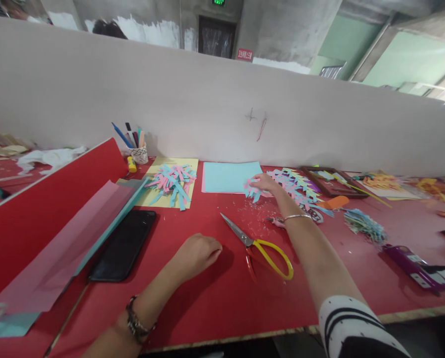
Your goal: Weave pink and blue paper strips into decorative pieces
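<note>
My left hand (197, 253) rests above the red tabletop with its fingers curled in. Whatever it may hold is hidden. To its right lie scissors (249, 242) with yellow handles and a red-handled tool (249, 263). My right hand (265, 183) is stretched forward, its bent fingers on a pink and blue cut-paper piece (257, 195). Next to it is a blue paper sheet (231, 176) with a pink edge showing. Several zigzag-cut paper strips (295, 185) lie right of that hand. A small pink-handled tool (276, 222) sits under my right forearm among paper scraps.
Loose paper strips (172, 181) lie on a yellow sheet, near a pen cup (138, 151). A black phone (123, 246) and pink paper (65, 238) are left, beside a red divider (58, 184). A brown tray (332, 181) and purple case (416, 268) are right. A white partition (192, 99) stands behind.
</note>
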`<state>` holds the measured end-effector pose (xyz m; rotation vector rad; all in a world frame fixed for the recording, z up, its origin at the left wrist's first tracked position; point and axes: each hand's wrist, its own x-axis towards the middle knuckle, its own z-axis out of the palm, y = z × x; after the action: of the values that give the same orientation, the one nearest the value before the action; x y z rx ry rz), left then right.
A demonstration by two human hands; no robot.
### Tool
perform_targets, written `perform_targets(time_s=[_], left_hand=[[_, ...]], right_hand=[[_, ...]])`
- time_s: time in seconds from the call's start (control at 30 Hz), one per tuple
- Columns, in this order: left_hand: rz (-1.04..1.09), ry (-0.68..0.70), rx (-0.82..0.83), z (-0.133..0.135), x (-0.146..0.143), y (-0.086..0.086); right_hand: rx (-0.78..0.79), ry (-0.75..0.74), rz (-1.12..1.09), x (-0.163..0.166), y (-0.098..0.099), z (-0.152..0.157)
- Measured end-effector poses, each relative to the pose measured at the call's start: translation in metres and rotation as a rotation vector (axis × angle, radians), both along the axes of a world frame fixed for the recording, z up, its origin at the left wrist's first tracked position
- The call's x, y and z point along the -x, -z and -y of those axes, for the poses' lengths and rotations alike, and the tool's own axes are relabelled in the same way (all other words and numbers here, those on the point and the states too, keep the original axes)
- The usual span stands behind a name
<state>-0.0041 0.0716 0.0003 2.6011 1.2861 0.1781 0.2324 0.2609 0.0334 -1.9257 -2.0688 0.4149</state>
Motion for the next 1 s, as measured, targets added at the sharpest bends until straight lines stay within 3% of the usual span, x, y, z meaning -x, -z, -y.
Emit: perform_targets(time_s=[0.37, 0.6, 0.73, 0.83, 1.0], left_hand=[[0.034, -0.054, 0.067, -0.005, 0.003, -0.002], [0.055, -0.053, 0.055, -0.005, 0.004, 0.002], [0.087, -0.055, 0.036, -0.006, 0.002, 0.002], [0.177, -0.181, 0.005, -0.009, 0.01, -0.003], [0.225, -0.654, -0.194, -0.003, 0.059, -0.026]], right_hand=[[-0.024, -0.011, -0.333, 0.016, -0.004, 0.001], [-0.011, 0.205, -0.194, 0.023, 0.0, 0.0], [-0.006, 0.175, -0.129, 0.03, -0.007, 0.009], [-0.004, 0.065, -0.11, 0.042, -0.019, 0.024], [-0.004, -0.173, -0.121, 0.06, -0.032, 0.065]])
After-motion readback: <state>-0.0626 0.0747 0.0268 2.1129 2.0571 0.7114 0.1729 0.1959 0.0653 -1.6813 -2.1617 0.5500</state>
